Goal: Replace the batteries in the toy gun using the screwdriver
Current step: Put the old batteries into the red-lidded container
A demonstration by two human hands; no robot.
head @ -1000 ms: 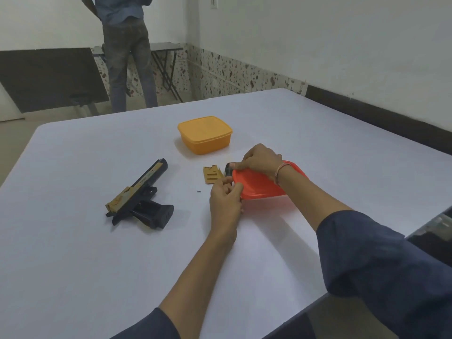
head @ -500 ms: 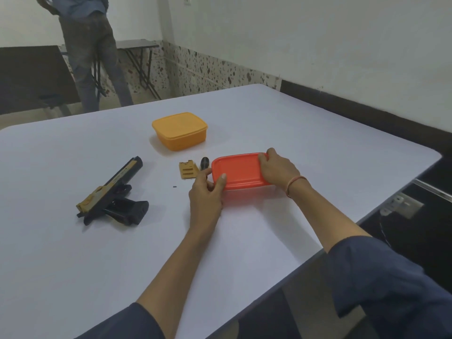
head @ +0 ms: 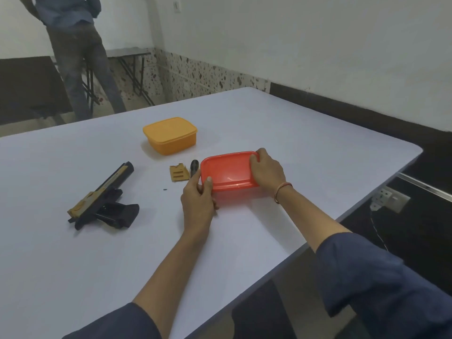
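The toy gun lay on its side on the white counter, well apart from the hands, with its grip compartment apparently open; whether batteries were inside could not be told. Toward the red container from the gun lay a small dark speck, probably the screw. Next came a tan battery cover, just beside the container. A dark handle, likely the screwdriver, lay between the cover and the container, partly hidden. These parts were grouped there probably so that none were lost.

The left hand gripped the container's near-left corner, thumb on the lid. The right hand closed over its far-right end. This two-handed hold suited pressing or prying the lid; which one could not be told. A yellow box stood closed beyond the container.
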